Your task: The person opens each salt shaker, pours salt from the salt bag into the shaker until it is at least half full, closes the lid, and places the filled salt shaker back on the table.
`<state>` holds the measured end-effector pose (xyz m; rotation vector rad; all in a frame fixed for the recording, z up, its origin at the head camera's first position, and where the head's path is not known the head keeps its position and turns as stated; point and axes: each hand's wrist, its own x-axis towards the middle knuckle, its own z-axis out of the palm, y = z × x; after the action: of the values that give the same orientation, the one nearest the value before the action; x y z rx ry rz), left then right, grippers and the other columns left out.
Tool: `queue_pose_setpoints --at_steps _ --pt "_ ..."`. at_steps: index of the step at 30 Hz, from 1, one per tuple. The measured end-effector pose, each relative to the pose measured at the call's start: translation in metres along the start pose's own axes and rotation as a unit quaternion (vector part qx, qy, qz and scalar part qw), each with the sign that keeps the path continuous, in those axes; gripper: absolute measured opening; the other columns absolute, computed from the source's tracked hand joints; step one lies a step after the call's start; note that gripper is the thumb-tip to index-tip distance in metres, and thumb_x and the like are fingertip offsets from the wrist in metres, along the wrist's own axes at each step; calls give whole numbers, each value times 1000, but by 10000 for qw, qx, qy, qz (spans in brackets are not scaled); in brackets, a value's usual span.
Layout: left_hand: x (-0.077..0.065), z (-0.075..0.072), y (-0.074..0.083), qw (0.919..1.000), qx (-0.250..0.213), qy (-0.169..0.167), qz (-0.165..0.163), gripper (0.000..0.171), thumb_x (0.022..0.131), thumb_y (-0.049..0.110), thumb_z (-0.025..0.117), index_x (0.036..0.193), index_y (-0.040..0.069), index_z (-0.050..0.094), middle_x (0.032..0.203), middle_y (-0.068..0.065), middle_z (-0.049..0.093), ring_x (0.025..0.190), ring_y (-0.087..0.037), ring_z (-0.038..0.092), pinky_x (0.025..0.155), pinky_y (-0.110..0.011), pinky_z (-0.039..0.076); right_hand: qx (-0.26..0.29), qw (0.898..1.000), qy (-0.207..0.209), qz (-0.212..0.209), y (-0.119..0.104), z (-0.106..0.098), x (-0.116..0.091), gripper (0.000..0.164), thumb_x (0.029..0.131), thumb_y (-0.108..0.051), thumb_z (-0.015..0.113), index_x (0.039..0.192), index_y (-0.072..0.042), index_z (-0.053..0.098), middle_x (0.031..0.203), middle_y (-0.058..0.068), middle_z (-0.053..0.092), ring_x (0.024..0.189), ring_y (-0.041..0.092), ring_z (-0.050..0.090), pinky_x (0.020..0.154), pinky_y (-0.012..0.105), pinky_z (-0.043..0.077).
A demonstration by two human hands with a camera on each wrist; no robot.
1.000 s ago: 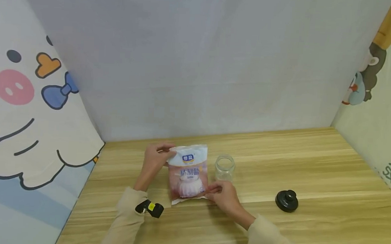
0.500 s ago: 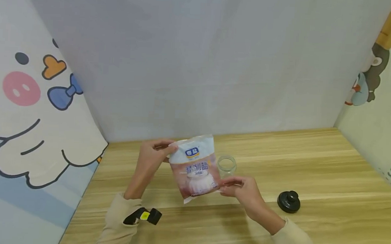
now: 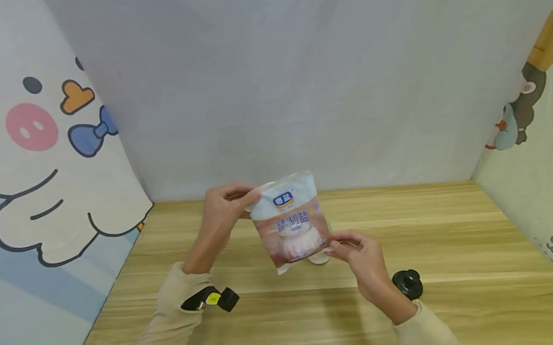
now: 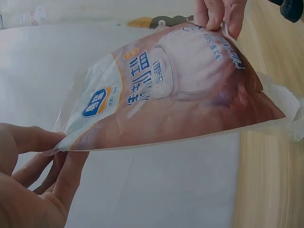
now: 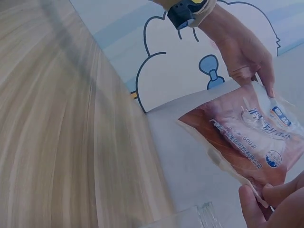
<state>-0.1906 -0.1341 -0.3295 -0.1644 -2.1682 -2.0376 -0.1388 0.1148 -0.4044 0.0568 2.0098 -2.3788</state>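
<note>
A pink and pale-blue plastic bag of salt (image 3: 290,219) is held up above the table, tilted, with its printed front toward the head camera. My left hand (image 3: 221,221) pinches its upper left corner between thumb and fingers. At the lower right corner, my right hand (image 3: 362,261) pinches the bag's edge. Behind the bag's lower part a glass jar (image 3: 319,258) is mostly hidden; the right wrist view shows the jar's clear rim (image 5: 206,216) at the bottom.
A round black lid (image 3: 408,284) with a knob lies on the wooden table (image 3: 441,226), close to my right forearm. A grey cloth (image 3: 280,90) hangs behind the table. Printed cartoon panels (image 3: 49,183) stand at both sides.
Both hands have lifted the salt bag off the table and moved it up and to the right. It has tilted, and now covers most of the jar.
</note>
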Motion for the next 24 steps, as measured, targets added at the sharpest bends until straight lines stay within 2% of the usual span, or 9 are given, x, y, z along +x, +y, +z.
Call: queue_pose_setpoints --at_steps 7,14,19,24 --pt "2 9 9 9998 -146 -32 96 19 82 9 72 95 -5 70 90 -15 66 77 -21 65 60 -35 59 -14 10000 -14 1 -7 -6 3 21 82 10 66 103 12 62 91 5 70 83 16 67 80 31 57" --pt "4 12 9 9990 -406 -110 146 20 82 7 73 95 -7 69 87 -13 67 76 -19 65 64 -36 60 113 9978 -259 -606 -24 -26 9 13 83 8 66 96 6 68 85 3 71 78 17 68 76 32 58" --pt "7 14 6 9978 -464 -426 201 20 82 6 73 94 -8 68 86 -15 67 76 -22 65 70 -40 59 112 9959 -397 -808 -39 -44 17 12 83 7 67 93 3 70 85 3 72 76 16 69 74 31 58" --pt "14 17 3 9964 -317 -786 58 18 82 4 72 94 -9 67 87 -18 65 74 -24 65 71 -41 59 -26 9942 -547 -924 -52 -60 27 11 83 6 68 92 3 72 85 3 72 75 16 69 72 29 58"
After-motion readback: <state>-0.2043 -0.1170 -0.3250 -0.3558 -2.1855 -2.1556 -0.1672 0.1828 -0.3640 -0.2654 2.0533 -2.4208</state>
